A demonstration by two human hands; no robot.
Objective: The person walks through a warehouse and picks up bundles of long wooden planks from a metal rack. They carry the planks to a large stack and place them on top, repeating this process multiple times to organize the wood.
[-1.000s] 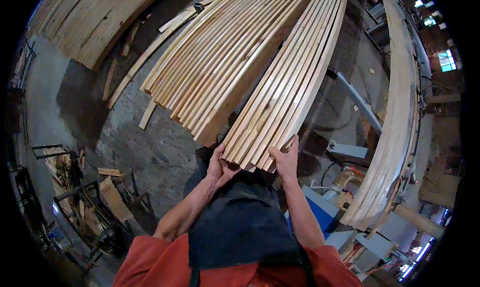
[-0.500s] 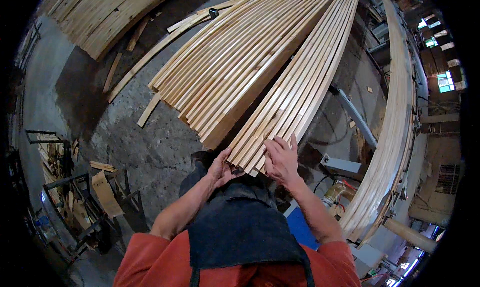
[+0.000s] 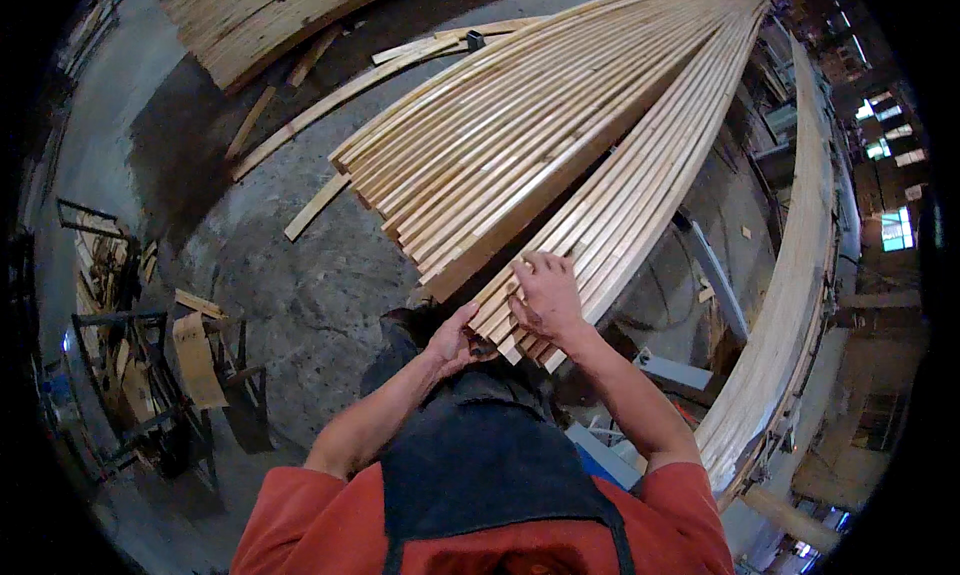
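Observation:
A narrow bundle of long, pale wooden strips (image 3: 635,210) runs away from me, its near ends uneven at my waist. My left hand (image 3: 455,341) is closed on the left corner of these ends, thumb at the upper edge and fingers partly hidden below. Across the top of the same bundle, near its ends, lies my right hand (image 3: 547,295), its fingers bent and gripping strips. A wider stack of similar strips (image 3: 510,165) lies just to the left, a dark gap between the two.
More long boards (image 3: 775,325) lie along the right side, beyond a grey metal bar (image 3: 715,275). Black metal racks (image 3: 120,320) with wood scraps stand at left. A wide wood panel (image 3: 260,25) is at the far left; a loose offcut (image 3: 317,207) lies beside the stack.
My right hand has shifted from the bundle's right edge up and left onto its top. The near strip ends now look more staggered. The view has turned slightly.

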